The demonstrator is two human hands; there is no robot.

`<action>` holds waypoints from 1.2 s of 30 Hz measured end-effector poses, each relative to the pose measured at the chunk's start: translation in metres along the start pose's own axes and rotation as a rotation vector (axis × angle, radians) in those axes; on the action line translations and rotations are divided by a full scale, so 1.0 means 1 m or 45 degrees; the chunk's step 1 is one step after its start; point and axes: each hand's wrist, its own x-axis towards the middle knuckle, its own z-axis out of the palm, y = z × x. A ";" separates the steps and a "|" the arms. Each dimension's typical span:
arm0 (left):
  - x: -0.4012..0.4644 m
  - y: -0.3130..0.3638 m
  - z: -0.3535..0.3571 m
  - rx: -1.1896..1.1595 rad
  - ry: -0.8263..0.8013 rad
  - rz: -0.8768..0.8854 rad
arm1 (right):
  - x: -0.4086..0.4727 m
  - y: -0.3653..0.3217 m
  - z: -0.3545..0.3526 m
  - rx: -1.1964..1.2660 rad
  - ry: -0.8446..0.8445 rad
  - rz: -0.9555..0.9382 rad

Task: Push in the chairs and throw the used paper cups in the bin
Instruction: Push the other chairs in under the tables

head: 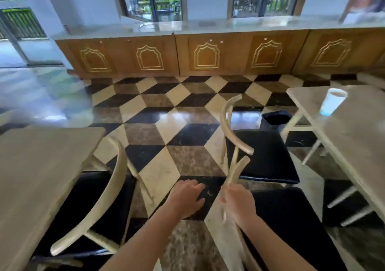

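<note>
**Right hand on a chair back, cup waiting on the far table**

Checkered marble flooring [183, 137] in black, cream and brown fills the aisle between two pale tables. Nearest the camera, both bare forearms reach forward and down. The right hand [237, 203] is wrapped around the curved cream backrest of the nearest chair [291, 218], fingers curled over the wood; motion blur smears the rail here, so the exact grip is hard to read, though it looks closed on the rail. The left hand [187, 197] hangs just beside it over the floor, palm down, fingers loosely spread, touching nothing.

On the left, another chair [108, 189] with a black seat sits partly under the left table [37, 166], its bowed backrest angled toward the aisle. Ahead of the right hand, a second right-side chair [264, 156] stands out from the right table [354, 137], its back turned to the aisle.

Farther on, a dark bin [276, 117] rests on the floor near the right table's far corner. A white paper cup [333, 102] stands upright on that table's far end. Beyond, a wooden counter [208, 56] with arched gold motifs runs below the windows.
</note>
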 end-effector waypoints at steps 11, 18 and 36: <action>0.134 -0.005 -0.010 0.023 -0.123 0.513 | 0.056 0.056 -0.007 0.005 0.007 0.457; 0.185 0.010 0.025 0.042 -0.243 0.920 | 0.029 0.064 0.008 0.060 -0.089 0.923; 0.216 -0.002 0.103 0.282 -0.428 1.826 | -0.012 -0.042 0.090 0.241 -0.070 1.683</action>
